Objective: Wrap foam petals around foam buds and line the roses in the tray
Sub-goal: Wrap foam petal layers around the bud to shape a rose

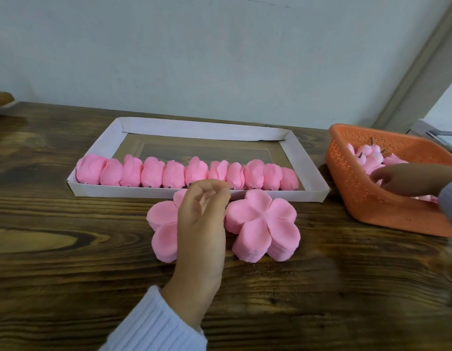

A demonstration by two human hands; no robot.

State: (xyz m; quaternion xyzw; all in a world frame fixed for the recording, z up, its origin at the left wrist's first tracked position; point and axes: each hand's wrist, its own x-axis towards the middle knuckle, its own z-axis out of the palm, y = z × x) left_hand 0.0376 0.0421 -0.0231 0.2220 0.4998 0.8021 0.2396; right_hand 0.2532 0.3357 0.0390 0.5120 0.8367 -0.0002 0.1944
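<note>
A row of about eleven finished roses is laid along the near wall of the white tray, which stands on the counter. Each rose lies on its side with its long axis running near to far. The dark stem stubs are turned toward the near wall and the closed petal tips toward the far side. The roses are packed side by side and touching, probably so that each is propped by its neighbours and the row stays straight. A small gap is left at the right end, and the far part of the tray is unfilled.

Two stacks of flat five-lobed petals are kept just near of the tray: the left petal stack and the right petal stack. This placement keeps a sheet within short reach of the row.

The left grip is held over the left petal stack, with the fingers loosely curled and the thumb by the forefinger. No petal is seen between them, so it is judged released, poised to lift a sheet.

The right grip is reached into the orange basket at the right, among the pale buds. Whether a bud is grasped cannot be told. Dark stems are seen sticking upward from some of the buds.
</note>
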